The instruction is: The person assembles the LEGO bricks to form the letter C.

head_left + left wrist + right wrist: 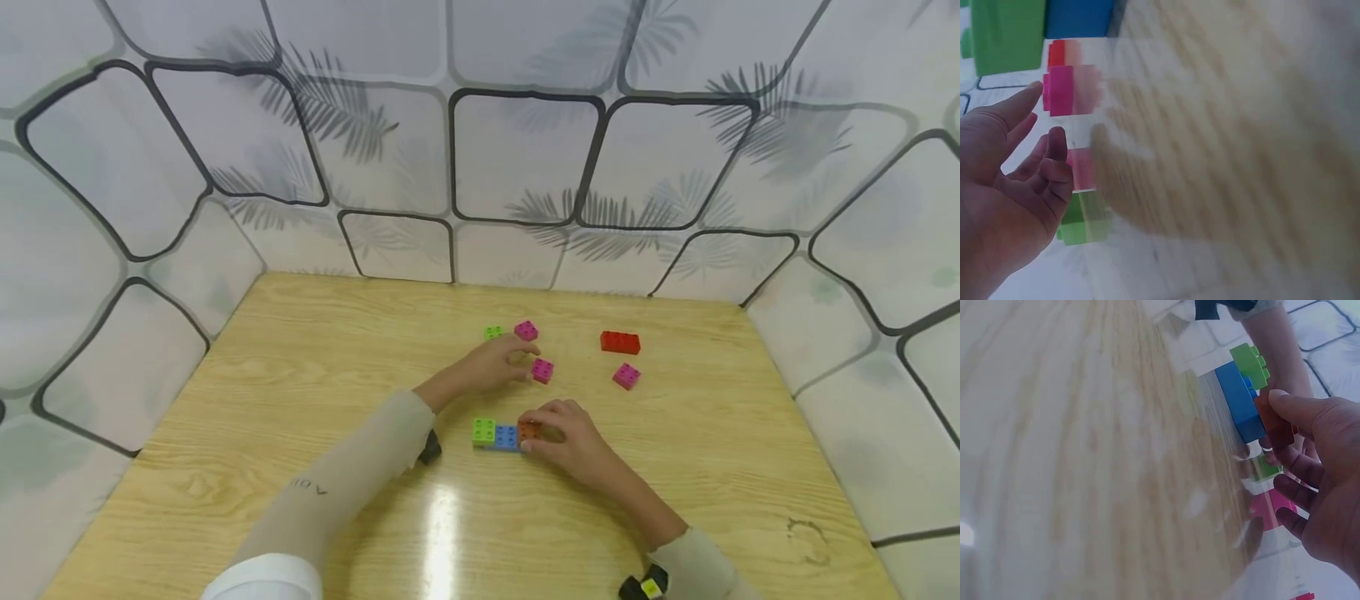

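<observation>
My right hand (pixel 573 442) pinches an orange toy brick (pixel 528 430) between thumb and fingers, at the right end of a blue brick (pixel 506 438). On the blue brick's left end sits a light green brick (pixel 483 431). The right wrist view shows the orange brick (pixel 1274 419) slightly tilted, overhanging the end of the blue one. My left hand (pixel 491 364) reaches over the table beside a pink brick (pixel 543 371), thumb and forefinger spread apart. In the left wrist view, the fingers of the left hand (pixel 1022 181) are loosely bent and grip nothing.
Behind the left hand lie another green brick (pixel 492 332) and a pink brick (pixel 526 331). Off to the right are a long red brick (pixel 620 342) and a third pink brick (pixel 627 376). Patterned fabric walls (pixel 517 158) enclose the wooden table (pixel 315 350) at back and sides.
</observation>
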`<state>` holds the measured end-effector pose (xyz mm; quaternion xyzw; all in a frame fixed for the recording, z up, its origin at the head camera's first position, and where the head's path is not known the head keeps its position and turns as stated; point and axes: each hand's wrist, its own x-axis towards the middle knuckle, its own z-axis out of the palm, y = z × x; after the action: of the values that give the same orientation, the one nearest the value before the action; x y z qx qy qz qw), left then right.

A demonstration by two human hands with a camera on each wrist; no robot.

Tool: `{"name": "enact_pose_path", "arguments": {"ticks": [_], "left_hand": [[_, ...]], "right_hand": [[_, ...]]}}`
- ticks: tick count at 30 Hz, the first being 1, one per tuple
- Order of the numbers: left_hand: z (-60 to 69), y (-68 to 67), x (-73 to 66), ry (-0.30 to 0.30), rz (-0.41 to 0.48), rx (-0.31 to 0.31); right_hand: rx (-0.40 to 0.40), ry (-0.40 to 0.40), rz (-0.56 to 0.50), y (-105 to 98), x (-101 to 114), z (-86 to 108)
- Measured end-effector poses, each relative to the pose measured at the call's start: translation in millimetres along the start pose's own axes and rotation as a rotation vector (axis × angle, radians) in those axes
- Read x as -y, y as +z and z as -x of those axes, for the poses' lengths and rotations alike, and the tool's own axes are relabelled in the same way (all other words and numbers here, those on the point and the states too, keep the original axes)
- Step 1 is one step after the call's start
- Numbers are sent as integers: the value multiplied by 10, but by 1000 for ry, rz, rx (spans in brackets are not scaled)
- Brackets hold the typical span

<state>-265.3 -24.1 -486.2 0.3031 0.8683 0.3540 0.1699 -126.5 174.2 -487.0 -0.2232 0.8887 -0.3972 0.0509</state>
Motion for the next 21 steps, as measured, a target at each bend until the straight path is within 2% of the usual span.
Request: {"name": "enact_pose_path", "arguments": {"ticks": [7,12,21], "left_hand": [[-96,14,-38,13,-56,38],[-151,46,-46,30,-62,69],[-163,67,-41,7,-60,62]], "right_hand": [[-8,-19,28,5,-14,-3],[-19,-25,47,11,-37,0],[-29,-54,48,20,-42,-3]]}}
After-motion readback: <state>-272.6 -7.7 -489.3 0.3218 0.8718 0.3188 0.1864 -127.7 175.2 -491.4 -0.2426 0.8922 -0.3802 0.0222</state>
